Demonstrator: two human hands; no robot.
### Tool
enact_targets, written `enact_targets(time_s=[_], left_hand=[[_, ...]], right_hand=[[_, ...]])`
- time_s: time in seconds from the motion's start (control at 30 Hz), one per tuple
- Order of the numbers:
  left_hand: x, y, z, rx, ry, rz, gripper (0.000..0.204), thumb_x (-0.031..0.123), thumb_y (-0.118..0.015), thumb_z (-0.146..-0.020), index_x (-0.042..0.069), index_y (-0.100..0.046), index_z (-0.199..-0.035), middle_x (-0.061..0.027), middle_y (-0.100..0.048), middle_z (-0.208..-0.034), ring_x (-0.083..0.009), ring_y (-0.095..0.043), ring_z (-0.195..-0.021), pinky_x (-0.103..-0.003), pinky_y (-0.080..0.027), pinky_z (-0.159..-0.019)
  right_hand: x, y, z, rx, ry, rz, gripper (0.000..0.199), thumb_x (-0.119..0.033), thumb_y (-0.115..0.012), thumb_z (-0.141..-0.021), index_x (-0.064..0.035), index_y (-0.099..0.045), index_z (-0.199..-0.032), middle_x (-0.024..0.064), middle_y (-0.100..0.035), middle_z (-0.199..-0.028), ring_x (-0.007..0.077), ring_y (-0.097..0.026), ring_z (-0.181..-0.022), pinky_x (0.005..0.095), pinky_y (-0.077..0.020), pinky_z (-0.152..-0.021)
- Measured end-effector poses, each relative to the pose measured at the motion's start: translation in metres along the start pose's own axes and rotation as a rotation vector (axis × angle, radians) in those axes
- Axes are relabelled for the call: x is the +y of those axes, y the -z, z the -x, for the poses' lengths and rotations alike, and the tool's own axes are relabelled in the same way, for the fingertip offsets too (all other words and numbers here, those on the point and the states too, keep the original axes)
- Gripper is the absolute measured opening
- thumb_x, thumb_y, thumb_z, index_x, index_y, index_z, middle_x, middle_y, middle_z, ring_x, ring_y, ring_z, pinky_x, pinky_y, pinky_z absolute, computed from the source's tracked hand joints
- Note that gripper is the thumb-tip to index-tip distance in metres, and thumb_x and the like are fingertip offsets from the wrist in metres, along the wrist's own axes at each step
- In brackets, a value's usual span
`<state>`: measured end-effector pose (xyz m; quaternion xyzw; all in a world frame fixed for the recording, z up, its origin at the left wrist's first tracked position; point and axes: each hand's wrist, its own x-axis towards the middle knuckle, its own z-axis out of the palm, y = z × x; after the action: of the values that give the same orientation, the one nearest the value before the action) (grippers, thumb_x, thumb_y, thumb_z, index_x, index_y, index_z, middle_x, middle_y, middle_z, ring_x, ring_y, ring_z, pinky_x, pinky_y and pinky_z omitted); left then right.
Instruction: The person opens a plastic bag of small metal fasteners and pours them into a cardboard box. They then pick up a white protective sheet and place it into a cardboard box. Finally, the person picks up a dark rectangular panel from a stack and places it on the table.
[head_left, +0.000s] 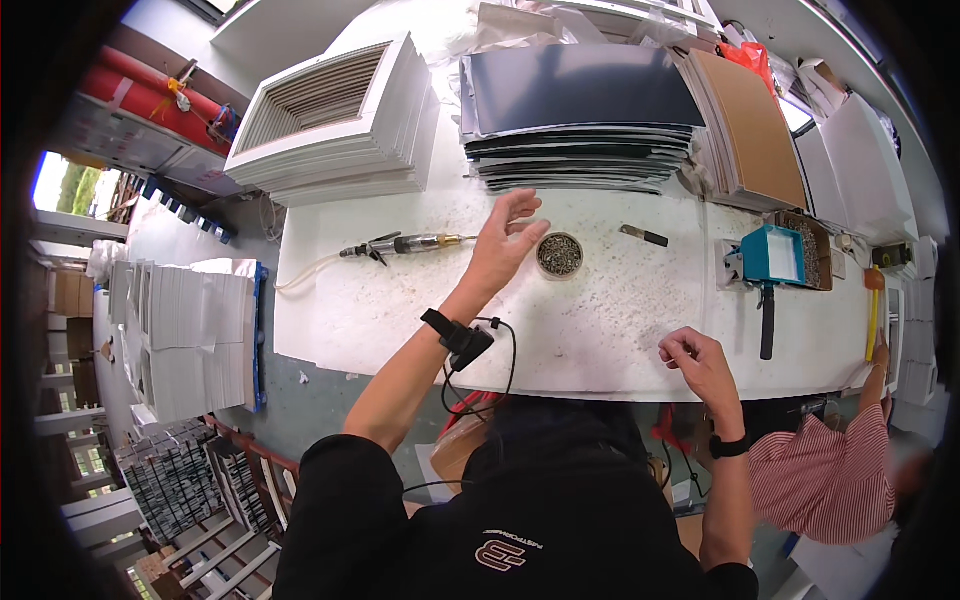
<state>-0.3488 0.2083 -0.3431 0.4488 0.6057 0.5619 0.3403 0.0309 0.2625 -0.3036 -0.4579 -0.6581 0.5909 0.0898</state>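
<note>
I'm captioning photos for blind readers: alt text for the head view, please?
A person's open left hand is beside a round tub of small metal parts on a white table; the right hand curls near its front edge. Around them: a power tool, white frames, dark panels.

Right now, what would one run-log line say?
left hand: near round cup | right hand: curled, near front edge of table | driver: lying on table

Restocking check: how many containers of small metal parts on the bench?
2: a round tub near the left hand, a brown box by the teal scoop; others may be hidden.
</note>
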Motion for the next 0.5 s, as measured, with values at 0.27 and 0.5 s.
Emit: enact_targets(time_s=[0.27,0.5], left_hand=[[0.174,-0.009,0.036,-0.044,-0.293,0.892,0.018,0.025,-0.064,-0.107,0.012,-0.052,-0.107,-0.0016,-0.054,-0.094,-0.0169,-0.058,-0.091,-0.035,-0.052,-0.085],[0.229,-0.062,0.063,-0.411,-0.446,0.988,0.037,0.049,-0.068,-0.102,0.019,-0.047,-0.092,0.0043,-0.049,-0.082,-0.0132,-0.050,-0.077,-0.031,-0.042,-0.073]], right_hand=[[-0.040,-0.013,0.028,-0.037,0.161,0.062,0.023,-0.020,-0.067,-0.102,0.0018,-0.071,-0.099,0.0044,-0.071,-0.085,0.0106,-0.062,-0.079,0.0267,-0.0503,-0.073],[-0.044,0.005,0.086,-0.041,0.316,0.066,0.012,-0.011,-0.067,-0.100,-0.0006,-0.073,-0.102,0.0079,-0.072,-0.088,0.0137,-0.063,-0.079,0.0282,-0.0511,-0.074]])
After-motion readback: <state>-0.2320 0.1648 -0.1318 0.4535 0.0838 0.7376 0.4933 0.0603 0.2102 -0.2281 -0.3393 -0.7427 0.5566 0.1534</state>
